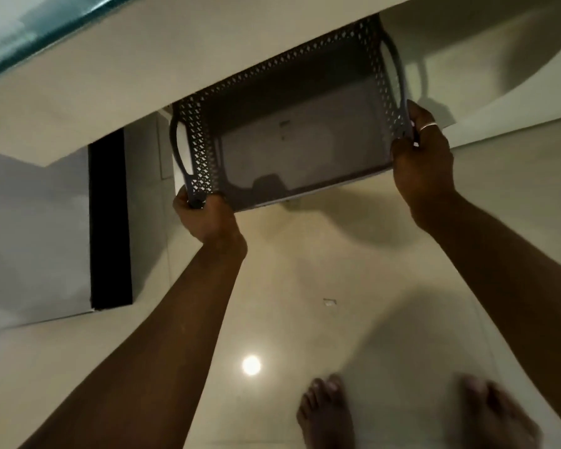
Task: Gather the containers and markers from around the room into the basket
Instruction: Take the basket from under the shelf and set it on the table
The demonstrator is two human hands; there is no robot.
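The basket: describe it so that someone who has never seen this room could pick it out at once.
Look at the pale ledge that crosses the top of the view above the glossy floor. Just under its edge, the left hand and right hand hold the basket by its near corners. It is the only grey thing here: rectangular, with perforated walls, a loop handle at each end, and nothing inside.

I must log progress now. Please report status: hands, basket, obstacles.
Both hands, left and right, grip basket corners. Basket empty. Table edge overhangs it.
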